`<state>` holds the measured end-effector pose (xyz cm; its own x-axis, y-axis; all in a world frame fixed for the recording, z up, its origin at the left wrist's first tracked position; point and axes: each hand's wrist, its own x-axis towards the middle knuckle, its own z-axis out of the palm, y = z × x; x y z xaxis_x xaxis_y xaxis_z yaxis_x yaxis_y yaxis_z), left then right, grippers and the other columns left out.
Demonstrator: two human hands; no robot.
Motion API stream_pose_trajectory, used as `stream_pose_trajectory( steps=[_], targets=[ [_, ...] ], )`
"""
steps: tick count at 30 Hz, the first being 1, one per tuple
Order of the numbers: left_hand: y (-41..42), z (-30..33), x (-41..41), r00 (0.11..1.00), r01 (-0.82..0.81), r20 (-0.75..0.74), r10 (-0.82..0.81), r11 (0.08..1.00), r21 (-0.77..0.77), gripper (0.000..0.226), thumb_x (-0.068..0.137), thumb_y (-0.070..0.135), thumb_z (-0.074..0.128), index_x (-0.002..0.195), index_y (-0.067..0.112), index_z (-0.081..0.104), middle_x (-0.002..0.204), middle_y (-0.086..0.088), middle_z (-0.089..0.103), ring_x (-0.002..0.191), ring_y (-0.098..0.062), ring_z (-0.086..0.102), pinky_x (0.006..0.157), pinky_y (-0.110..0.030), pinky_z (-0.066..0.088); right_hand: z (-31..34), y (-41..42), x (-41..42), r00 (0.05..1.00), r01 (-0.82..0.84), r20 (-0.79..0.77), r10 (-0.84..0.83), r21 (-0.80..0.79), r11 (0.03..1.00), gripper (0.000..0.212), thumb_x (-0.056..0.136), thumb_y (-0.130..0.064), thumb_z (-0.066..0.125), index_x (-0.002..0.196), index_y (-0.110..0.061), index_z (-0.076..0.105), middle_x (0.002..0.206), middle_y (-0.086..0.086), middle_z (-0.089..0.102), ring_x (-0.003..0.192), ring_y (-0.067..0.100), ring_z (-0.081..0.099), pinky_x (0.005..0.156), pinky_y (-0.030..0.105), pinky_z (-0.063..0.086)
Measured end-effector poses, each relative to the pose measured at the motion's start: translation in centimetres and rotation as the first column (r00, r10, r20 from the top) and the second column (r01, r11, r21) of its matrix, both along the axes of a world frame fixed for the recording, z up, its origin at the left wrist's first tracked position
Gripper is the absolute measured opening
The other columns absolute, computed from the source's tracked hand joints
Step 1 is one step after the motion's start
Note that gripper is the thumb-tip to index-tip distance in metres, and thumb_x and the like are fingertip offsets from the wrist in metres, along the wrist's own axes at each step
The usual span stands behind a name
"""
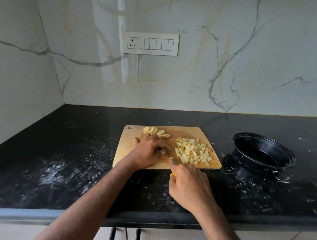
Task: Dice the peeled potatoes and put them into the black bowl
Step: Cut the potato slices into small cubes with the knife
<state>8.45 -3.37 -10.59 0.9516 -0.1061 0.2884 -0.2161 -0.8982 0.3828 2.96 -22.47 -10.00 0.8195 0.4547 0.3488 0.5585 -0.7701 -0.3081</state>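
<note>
Nearest the camera, cupboard handles (pixel 112 235) are showing below the front edge of the black speckled surface (pixel 61 170). The right hand (pixel 187 184) is gripping a knife by its yellow handle (pixel 174 174), fingers curled round it, index finger lying along the top; the blade (pixel 168 153) is pointing away toward the left hand. The left hand (pixel 149 152) is resting on the wooden cutting board (pixel 127 154), its fingers curled down over something at the blade; what they are holding is hidden beneath them. Just right of the blade, a heap of diced potato (pixel 192 152) is lying on the board's right half. Beyond the left hand, a row of overlapping potato slices (pixel 156 132) is sitting near the board's far edge. The black bowl (pixel 263 151) is standing on the surface to the right of the board, apart from it, with no potato visible inside. Behind everything, a marble-patterned wall is carrying a switch panel (pixel 151 44).
</note>
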Motion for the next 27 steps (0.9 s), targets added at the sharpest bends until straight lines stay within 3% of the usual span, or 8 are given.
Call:
stream_pose_trajectory(
  steps=[3,5,7,11,14,18,22,27],
  targets=[
    [0.0,0.1,0.1,1.0,0.004,-0.021,-0.004,1.0,0.0,0.028,0.098,0.028,0.056,0.113,0.049,0.066,0.124,0.014,0.051,0.121,-0.011,0.035,0.103,-0.054,0.025,-0.1,-0.5,-0.1,1.0,-0.002,-0.01,0.002,-0.01,1.0,0.053,0.099,-0.03,0.05,0.151,-0.027,0.041,0.091,-0.011,0.067,0.075,0.009,0.06,0.065,0.021,0.05],
    [-0.1,0.2,0.1,1.0,0.007,-0.019,-0.007,1.0,0.003,0.027,0.098,0.028,0.055,0.112,0.048,0.066,0.12,0.016,0.05,0.121,-0.01,0.035,0.103,-0.054,0.024,-0.3,-1.2,-0.3,1.0,0.002,0.0,-0.002,-0.009,1.0,0.054,0.099,-0.031,0.049,0.151,-0.03,0.04,0.092,-0.011,0.066,0.076,0.009,0.059,0.064,0.019,0.048],
    [-0.1,0.1,0.2,1.0,0.008,-0.013,-0.008,1.0,-0.003,0.026,0.098,0.028,0.056,0.112,0.048,0.067,0.117,0.018,0.048,0.121,-0.009,0.035,0.101,-0.051,0.024,-0.4,-2.2,-0.6,1.0,0.011,-0.006,-0.011,0.005,1.0,0.053,0.098,-0.034,0.049,0.15,-0.035,0.04,0.093,-0.011,0.068,0.074,0.01,0.058,0.062,0.018,0.044],
    [0.0,-0.1,0.2,1.0,-0.016,0.018,0.017,1.0,-0.015,0.024,0.096,0.032,0.06,0.115,0.045,0.065,0.116,0.02,0.052,0.12,-0.008,0.038,0.093,-0.043,0.024,-0.6,-4.0,-1.2,0.996,0.01,-0.094,0.001,0.111,0.994,0.049,0.095,-0.036,0.056,0.144,-0.039,0.049,0.087,-0.011,0.071,0.07,0.011,0.062,0.062,0.026,0.052],
    [0.1,-0.1,0.2,0.996,-0.078,0.039,0.084,0.989,-0.128,0.038,0.089,0.034,0.069,0.123,0.043,0.058,0.1,0.021,0.059,0.107,-0.009,0.047,0.087,-0.039,0.024,-0.6,-4.2,-0.9,0.994,0.026,-0.11,0.001,0.249,0.968,0.046,0.093,-0.03,0.062,0.139,-0.033,0.057,0.09,-0.013,0.073,0.058,0.006,0.056,0.051,0.019,0.046],
    [0.9,0.0,0.4,0.985,-0.125,0.082,0.151,0.958,-0.258,0.039,0.076,0.04,0.073,0.113,0.041,0.061,0.086,0.023,0.067,0.096,-0.002,0.057,0.095,-0.044,0.037,0.0,-2.1,-0.4,0.997,0.021,-0.082,0.001,0.268,0.963,0.045,0.096,-0.027,0.059,0.14,-0.033,0.056,0.07,-0.01,0.066,0.047,0.008,0.051,0.042,0.016,0.033],
    [0.8,-0.1,0.4,0.982,-0.136,0.099,0.162,0.964,-0.228,0.035,0.076,0.032,0.077,0.108,0.04,0.066,0.084,0.029,0.069,0.094,0.008,0.056,0.094,-0.042,0.037,0.0,-0.5,-0.1,0.998,0.022,-0.064,-0.009,0.21,0.977,0.048,0.099,-0.031,0.054,0.146,-0.034,0.048,0.081,-0.011,0.068,0.059,0.007,0.054,0.047,0.012,0.036],
    [0.6,0.1,0.4,0.976,-0.162,0.104,0.193,0.955,-0.248,0.034,0.076,0.032,0.082,0.106,0.04,0.068,0.082,0.027,0.071,0.094,0.01,0.058,0.079,-0.035,0.027,-0.4,-0.5,0.1,0.999,0.038,-0.04,-0.035,0.085,0.996,0.052,0.1,-0.033,0.05,0.15,-0.033,0.04,0.091,-0.009,0.068,0.079,0.01,0.061,0.07,0.021,0.052]
  ],
)
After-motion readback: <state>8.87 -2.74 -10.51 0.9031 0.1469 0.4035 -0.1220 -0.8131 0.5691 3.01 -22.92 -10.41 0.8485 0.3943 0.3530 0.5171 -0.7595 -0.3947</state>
